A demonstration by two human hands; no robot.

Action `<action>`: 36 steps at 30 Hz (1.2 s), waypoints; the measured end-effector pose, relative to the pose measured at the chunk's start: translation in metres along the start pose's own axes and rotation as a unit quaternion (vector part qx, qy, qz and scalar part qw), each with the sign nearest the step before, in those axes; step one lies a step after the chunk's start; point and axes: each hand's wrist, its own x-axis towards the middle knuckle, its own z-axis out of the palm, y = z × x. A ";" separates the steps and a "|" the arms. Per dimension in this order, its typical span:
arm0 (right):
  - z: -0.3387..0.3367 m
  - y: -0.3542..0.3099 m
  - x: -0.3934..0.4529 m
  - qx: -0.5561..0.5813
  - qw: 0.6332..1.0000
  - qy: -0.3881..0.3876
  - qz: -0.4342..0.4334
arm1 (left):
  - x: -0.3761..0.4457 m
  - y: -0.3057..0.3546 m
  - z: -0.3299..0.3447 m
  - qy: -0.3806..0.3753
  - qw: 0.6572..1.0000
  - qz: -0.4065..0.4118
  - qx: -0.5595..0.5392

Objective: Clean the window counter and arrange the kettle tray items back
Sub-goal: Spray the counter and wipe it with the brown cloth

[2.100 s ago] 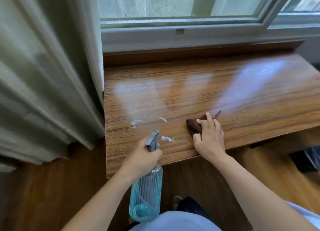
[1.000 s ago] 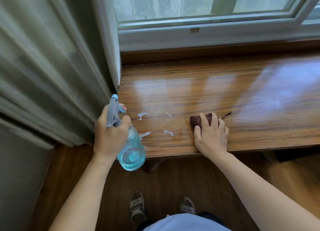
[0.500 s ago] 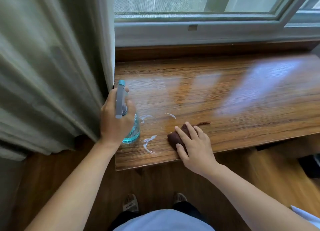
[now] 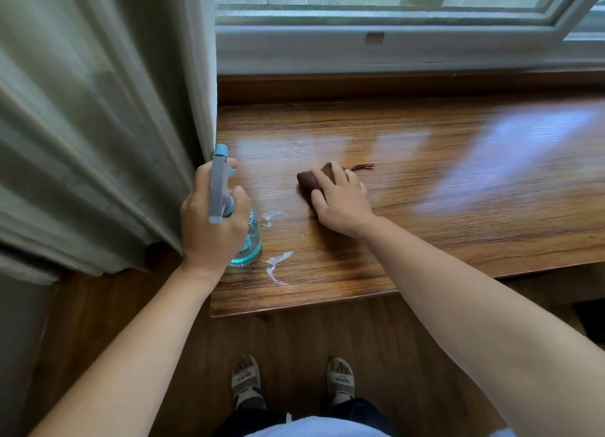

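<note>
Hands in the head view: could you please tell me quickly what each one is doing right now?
Left hand: grips the clear blue plastic spray bottle.
Right hand: fingers mostly straight, pressing the dark brown cloth on the wooden counter.

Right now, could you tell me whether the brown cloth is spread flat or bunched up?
Bunched up: the brown cloth sits as a small wad under the right hand's fingers on the wooden counter.
</note>
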 end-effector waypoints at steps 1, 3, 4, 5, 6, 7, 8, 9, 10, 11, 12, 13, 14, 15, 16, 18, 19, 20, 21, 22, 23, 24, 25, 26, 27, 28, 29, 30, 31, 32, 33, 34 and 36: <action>0.004 0.006 -0.019 -0.003 1.000 0.003 -0.026 | 0.000 0.000 0.000 0.000 1.000 0.000 0.000; 0.013 0.017 -0.068 -0.015 0.997 0.009 -0.077 | 0.001 -0.001 0.001 0.001 1.000 0.001 0.000; 0.017 0.022 -0.094 -0.017 0.995 0.010 -0.099 | 0.000 -0.002 0.001 0.002 1.000 0.000 0.000; 0.020 0.026 -0.119 -0.019 0.993 0.003 -0.114 | 0.000 -0.002 0.002 0.002 1.000 -0.001 0.001; 0.023 0.029 -0.140 -0.022 0.993 -0.008 -0.120 | -0.001 -0.002 0.002 0.003 1.000 -0.002 0.001; 0.025 0.032 -0.156 -0.028 0.992 -0.016 -0.120 | -0.001 -0.002 0.002 0.003 1.000 -0.003 0.001; 0.025 0.034 -0.164 -0.038 0.992 -0.018 -0.118 | -0.001 -0.002 0.002 0.003 1.000 -0.003 0.001; 0.026 0.035 -0.166 -0.046 0.992 -0.018 -0.118 | -0.001 -0.002 0.002 0.003 1.000 -0.002 0.001; 0.026 0.035 -0.162 -0.052 0.991 -0.016 -0.119 | -0.001 -0.002 0.002 0.003 1.000 0.000 0.002; 0.025 0.034 -0.152 -0.053 0.991 -0.013 -0.120 | 0.000 -0.002 0.002 0.003 1.000 0.000 0.001; 0.024 0.032 -0.138 -0.051 0.992 -0.008 -0.119 | 0.001 -0.002 0.002 0.002 1.000 -0.002 0.002; 0.022 0.030 -0.120 -0.050 0.992 0.002 -0.115 | 0.001 -0.002 0.002 0.002 1.000 -0.002 0.003; 0.020 0.029 -0.098 -0.053 0.993 0.016 -0.106 | 0.001 -0.002 0.001 0.000 1.000 -0.003 0.005; 0.016 0.026 -0.072 -0.058 0.994 0.026 -0.090 | 0.000 -0.003 0.001 -0.002 1.000 -0.006 0.006; 0.013 0.024 -0.046 -0.064 0.995 0.030 -0.070 | 0.000 -0.002 0.001 -0.003 1.000 -0.009 0.006; 0.005 0.015 0.002 -0.054 0.998 0.025 -0.023 | 0.000 -0.002 0.001 -0.002 1.000 -0.013 0.006; 0.003 0.010 0.019 -0.040 0.999 0.021 -0.004 | 0.000 -0.002 0.001 -0.001 1.000 -0.012 0.005; 0.002 0.006 0.031 -0.027 0.999 0.019 0.009 | 0.000 -0.001 0.002 0.000 1.000 -0.010 0.005; 0.003 0.003 0.037 -0.018 1.000 0.018 0.017 | -0.001 -0.001 0.001 0.002 1.000 -0.007 0.007; 0.004 0.001 0.037 -0.013 0.999 0.023 0.020 | -0.001 -0.002 0.001 0.003 1.000 -0.006 0.009; 0.006 0.000 0.033 -0.009 0.999 0.030 0.018 | -0.002 -0.002 0.001 0.005 1.000 -0.004 0.010; 0.007 0.002 0.024 -0.005 0.999 0.037 0.010 | -0.002 -0.002 0.001 0.005 1.000 -0.003 0.010; 0.009 0.004 0.011 -0.004 0.999 0.041 -0.003 | -0.002 -0.002 0.002 0.005 1.000 -0.003 0.009; 0.010 0.006 -0.005 -0.005 0.999 0.040 -0.020 | -0.002 -0.002 0.002 0.006 1.000 -0.003 0.009; 0.012 0.009 -0.024 -0.008 0.999 0.035 -0.039 | -0.002 -0.002 0.002 0.007 1.000 -0.006 0.009; 0.015 0.011 -0.047 -0.007 0.998 0.030 -0.057 | -0.002 -0.002 0.002 0.007 1.000 -0.009 0.010; 0.018 0.013 -0.072 -0.004 0.997 0.030 -0.070 | -0.002 -0.002 0.002 0.007 1.000 -0.012 0.008; 0.021 0.015 -0.096 -0.001 0.996 0.031 -0.079 | -0.002 -0.002 0.002 0.007 1.000 -0.014 0.007; 0.024 0.017 -0.119 -0.001 0.996 0.025 -0.081 | -0.002 -0.002 0.002 0.007 1.000 -0.014 0.004; 0.026 0.019 -0.138 -0.006 0.997 0.013 -0.076 | -0.002 -0.003 0.002 0.007 1.000 -0.013 0.002; 0.029 0.020 -0.152 -0.016 0.997 0.002 -0.069 | -0.002 -0.003 0.002 0.007 1.000 -0.011 0.001; 0.031 0.021 -0.161 -0.029 0.998 -0.005 -0.062 | -0.002 -0.004 0.002 0.007 1.000 -0.009 0.001; 0.033 0.020 -0.163 -0.055 0.997 -0.017 -0.050 | -0.002 -0.004 0.003 0.006 1.000 -0.009 0.000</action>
